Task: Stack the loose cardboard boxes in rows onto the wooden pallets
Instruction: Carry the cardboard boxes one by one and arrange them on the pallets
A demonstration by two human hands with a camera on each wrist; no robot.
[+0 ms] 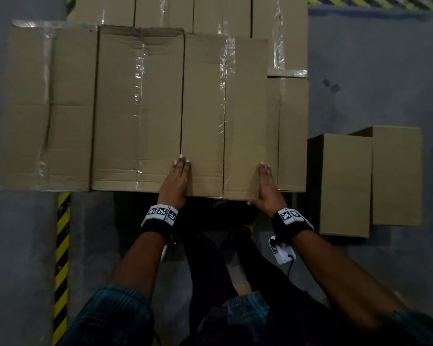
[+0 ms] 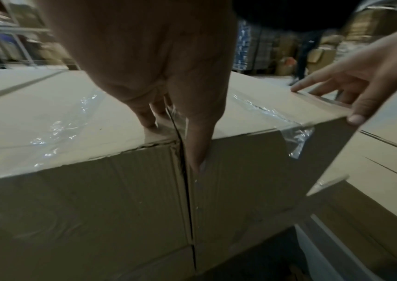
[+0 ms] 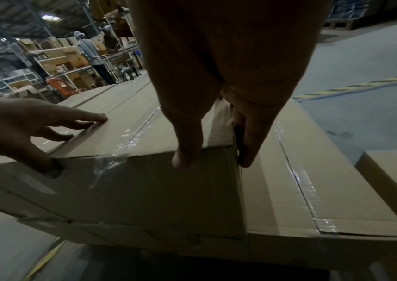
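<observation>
A taped cardboard box (image 1: 210, 108) sits in the top row of a stack, tight against the middle box (image 1: 138, 108) on its left. My left hand (image 1: 178, 176) lies flat on its near left corner, by the seam between the two boxes; the thumb (image 2: 200, 152) points down the front face. My right hand (image 1: 266, 186) presses the box's near right corner, with the thumb (image 3: 183, 159) on the front and straight fingers (image 3: 248, 152) down the right side. A lower box (image 1: 293, 133) shows beside it. The stack hides any pallet.
Two loose boxes (image 1: 345, 183) (image 1: 398, 173) stand on the grey floor to the right. A yellow-black floor stripe (image 1: 63, 245) runs at the left. My legs are below the stack's front edge. Shelving and a person (image 3: 89, 51) are far behind.
</observation>
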